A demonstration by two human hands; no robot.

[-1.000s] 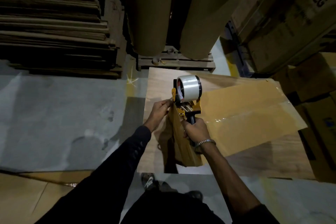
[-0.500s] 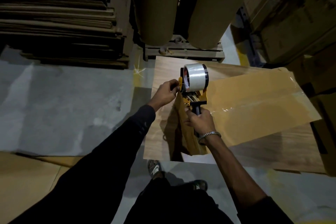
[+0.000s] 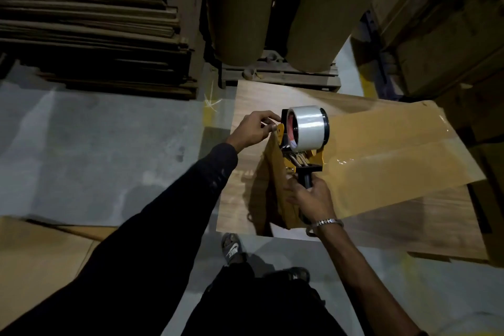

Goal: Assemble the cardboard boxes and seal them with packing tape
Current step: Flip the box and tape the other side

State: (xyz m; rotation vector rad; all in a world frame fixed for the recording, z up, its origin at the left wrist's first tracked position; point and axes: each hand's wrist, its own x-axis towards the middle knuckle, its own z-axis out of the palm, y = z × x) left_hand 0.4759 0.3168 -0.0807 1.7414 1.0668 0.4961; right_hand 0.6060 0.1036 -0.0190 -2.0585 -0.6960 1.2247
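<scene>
A yellow tape dispenser [image 3: 302, 155] with a clear tape roll [image 3: 309, 127] stands above the near left end of a flattened brown cardboard box [image 3: 387, 153]. My right hand [image 3: 311, 196] grips its black handle from below. My left hand [image 3: 253, 129] reaches in from the left and pinches at the dispenser's front edge beside the roll; whether it holds the tape's end I cannot tell. A glossy strip of tape runs along the box's middle seam. The box lies on a pale wooden board [image 3: 251, 101], with one end flap hanging down under my right hand.
Stacked flat cardboard sheets [image 3: 90, 22] fill the far left. Two big brown paper rolls [image 3: 237, 8] stand on a pallet [image 3: 281, 76] straight ahead. Large cartons [image 3: 441, 22] crowd the right. More flat cardboard [image 3: 32, 259] lies on the grey floor near left. My sandalled feet [image 3: 231, 248] are below.
My left hand has moved up along the dispenser from below the roll to its front edge. The dispenser stays in my right hand, over the same end of the box.
</scene>
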